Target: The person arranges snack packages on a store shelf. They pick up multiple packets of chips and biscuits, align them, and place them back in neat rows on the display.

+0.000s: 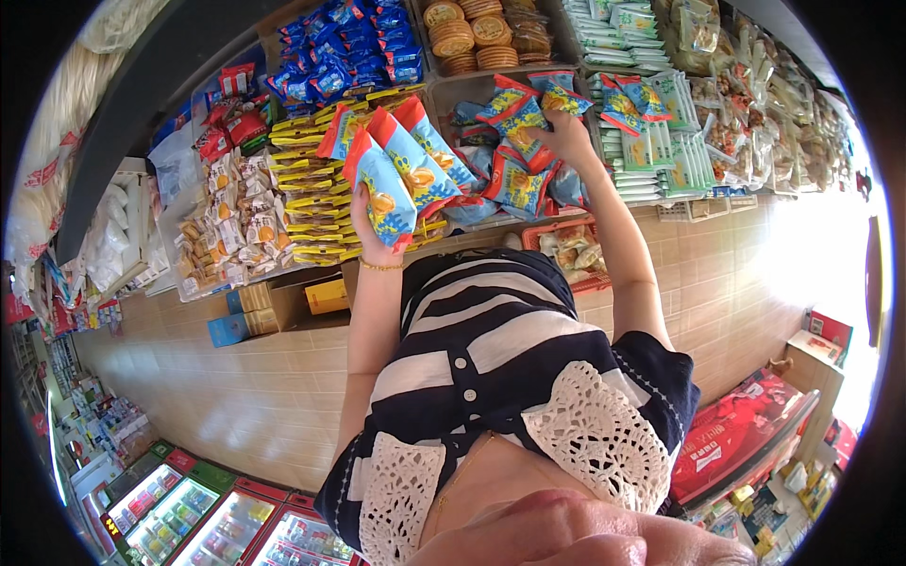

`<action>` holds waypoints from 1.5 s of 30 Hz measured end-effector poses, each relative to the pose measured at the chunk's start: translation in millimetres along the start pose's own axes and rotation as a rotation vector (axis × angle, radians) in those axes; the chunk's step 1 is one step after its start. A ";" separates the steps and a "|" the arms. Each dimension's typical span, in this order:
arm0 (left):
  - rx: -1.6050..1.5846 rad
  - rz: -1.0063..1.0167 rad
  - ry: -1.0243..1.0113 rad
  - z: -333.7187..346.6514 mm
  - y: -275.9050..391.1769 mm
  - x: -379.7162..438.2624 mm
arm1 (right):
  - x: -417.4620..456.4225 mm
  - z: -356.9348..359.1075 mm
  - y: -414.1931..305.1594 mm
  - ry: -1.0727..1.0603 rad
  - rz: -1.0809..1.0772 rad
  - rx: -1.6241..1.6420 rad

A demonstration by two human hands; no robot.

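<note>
My left hand [367,221] holds several light-blue snack bags [417,177] with red ends, fanned out above yellow-edged packets [318,205]. My right hand [566,138] is over a grey plastic bin [442,92], its fingers closed on the edge of a matching snack bag [522,131]. More of these bags [520,185] lie loosely heaped in the bin beneath and around it. Two more blue-and-red bags [633,102] rest on green-and-white packets [644,148] just right of the bin.
Behind the bin are blue-wrapped snacks [347,49] and round crackers [471,35]. White-wrapped pastries [237,212] fill the left side. Below the display edge, a red basket [598,281] and an open cardboard box [301,301] stand on the floor. Lit drink coolers [226,530] line the lower left.
</note>
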State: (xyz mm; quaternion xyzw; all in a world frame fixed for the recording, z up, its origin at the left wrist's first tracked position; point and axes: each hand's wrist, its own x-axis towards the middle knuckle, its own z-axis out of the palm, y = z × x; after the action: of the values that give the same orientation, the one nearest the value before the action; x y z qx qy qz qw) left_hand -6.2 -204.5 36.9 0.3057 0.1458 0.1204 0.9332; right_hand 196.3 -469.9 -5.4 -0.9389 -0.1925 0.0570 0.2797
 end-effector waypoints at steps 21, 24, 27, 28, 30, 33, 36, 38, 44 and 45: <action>-0.166 -0.043 0.010 -1.7 7.4 -12.5 | 0.6 -23.5 60.6 0.443 0.307 0.223; -0.256 -0.071 -0.065 0.0 3.9 -11.1 | 5.4 -13.3 57.1 0.518 0.204 0.330; -0.140 -0.049 -0.045 2.9 -2.5 -11.5 | 11.7 -13.1 58.7 0.517 0.025 0.408; -0.076 -0.018 -0.013 -8.2 -5.6 -6.9 | 12.7 -23.6 43.8 0.491 -0.017 0.443; 0.085 -0.030 -0.155 -16.3 -5.4 -4.3 | 11.5 -42.9 16.5 0.449 -0.134 0.465; -0.020 -0.080 -0.213 3.9 -6.0 -10.6 | -4.2 -87.5 -52.4 0.256 -0.384 0.306; -0.049 -0.182 -0.292 -3.0 -14.3 -4.3 | 7.7 -85.3 -80.0 -0.203 -0.632 0.249; 0.014 -0.234 -0.430 -3.6 -14.7 0.0 | 12.7 -81.6 -110.6 -0.308 -0.738 0.287; -0.056 -0.301 -0.401 -13.9 -23.5 -5.8 | 16.3 -49.6 -125.7 -0.483 -0.586 0.411; -0.072 -0.302 -0.386 -17.1 -23.4 -8.8 | 15.3 -45.8 -127.3 -0.516 -0.550 0.448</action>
State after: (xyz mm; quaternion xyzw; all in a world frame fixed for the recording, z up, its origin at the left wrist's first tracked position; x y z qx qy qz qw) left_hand -17.1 -216.4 11.3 0.2644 0.0046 -0.0760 0.9614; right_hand 178.2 -389.0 102.6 -0.7239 -0.4816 0.2533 0.4241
